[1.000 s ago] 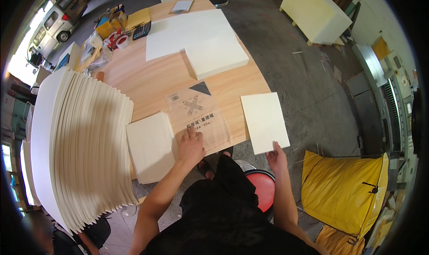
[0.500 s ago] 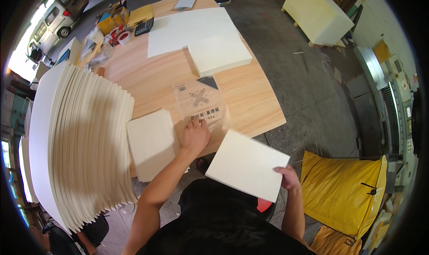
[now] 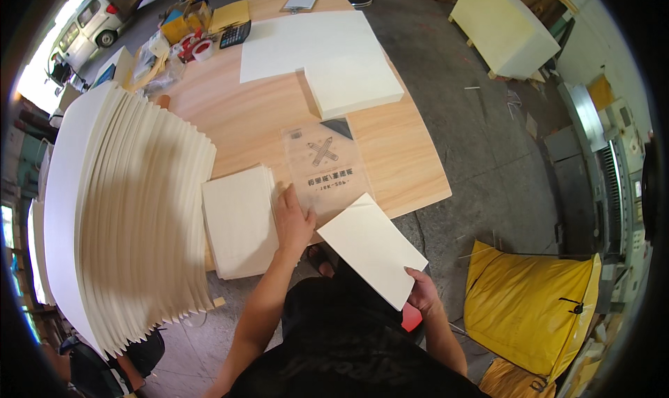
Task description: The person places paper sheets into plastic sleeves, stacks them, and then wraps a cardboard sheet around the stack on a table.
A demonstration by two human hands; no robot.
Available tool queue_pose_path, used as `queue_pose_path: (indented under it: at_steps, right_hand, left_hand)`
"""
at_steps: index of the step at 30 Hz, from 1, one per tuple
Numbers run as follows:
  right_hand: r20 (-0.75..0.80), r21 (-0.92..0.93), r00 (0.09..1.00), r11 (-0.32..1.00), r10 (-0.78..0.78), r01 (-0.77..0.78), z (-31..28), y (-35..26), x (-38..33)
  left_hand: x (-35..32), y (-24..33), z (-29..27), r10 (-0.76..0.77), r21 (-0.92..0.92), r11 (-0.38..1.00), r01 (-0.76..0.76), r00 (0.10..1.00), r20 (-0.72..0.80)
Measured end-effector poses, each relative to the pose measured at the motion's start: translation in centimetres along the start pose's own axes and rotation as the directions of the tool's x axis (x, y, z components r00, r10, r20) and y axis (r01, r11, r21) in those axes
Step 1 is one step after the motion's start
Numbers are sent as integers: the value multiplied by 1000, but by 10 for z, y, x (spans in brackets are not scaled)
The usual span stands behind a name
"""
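- Head view: the two hands are apart, one at the near edge of the tabletop (image 3: pixel 408 154), the other farther right over the person's lap.
- Right hand (image 3: pixel 422 291): clamped on a corner of a white paper block (image 3: pixel 373 248), thumb on its upper face. The block is tilted and held partly past the near edge, its far corner by the lower end of a clear sleeve (image 3: pixel 326 171); whether they touch, I cannot tell.
- Left hand (image 3: pixel 295 220): at the sleeve's lower left edge, fingers pointing away from the person. Whether it pinches the film, I cannot tell.
- The sleeve lies flat on the tabletop, printed with crossed pencils and dark at its upper right corner.
- Just left of the left hand lies a low paper stack (image 3: pixel 240 220); beyond it stands a tall stack of cream sheets (image 3: pixel 139 217) with uneven edges.
- Farther back, a thick white stack (image 3: pixel 354 88) sits at the near right corner of a large white sheet (image 3: pixel 300 39), near a calculator (image 3: pixel 235 35).
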State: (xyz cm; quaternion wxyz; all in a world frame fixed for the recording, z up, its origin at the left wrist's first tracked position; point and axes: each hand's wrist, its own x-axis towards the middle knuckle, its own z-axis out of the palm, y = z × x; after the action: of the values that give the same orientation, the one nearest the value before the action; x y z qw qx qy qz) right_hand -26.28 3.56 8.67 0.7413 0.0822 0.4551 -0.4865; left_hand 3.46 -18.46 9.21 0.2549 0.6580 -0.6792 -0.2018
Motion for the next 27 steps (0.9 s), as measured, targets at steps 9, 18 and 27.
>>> queue_pose_path:
  at_steps: [9, 18, 27]
  right_hand:
    - [30, 47, 999, 998, -41, 39, 11, 6, 0]
    - [-75, -249, 922, 902, -380, 352, 34, 2, -12]
    - [9, -274, 958, 921, -285, 277, 27, 0, -16]
  left_hand:
    - [-31, -19, 10, -101, -704, 30, 710, 703, 704]
    - [-45, -34, 14, -16, -719, 22, 694, 720, 694]
    - [-50, -35, 25, -121, -738, 114, 665, 747, 654]
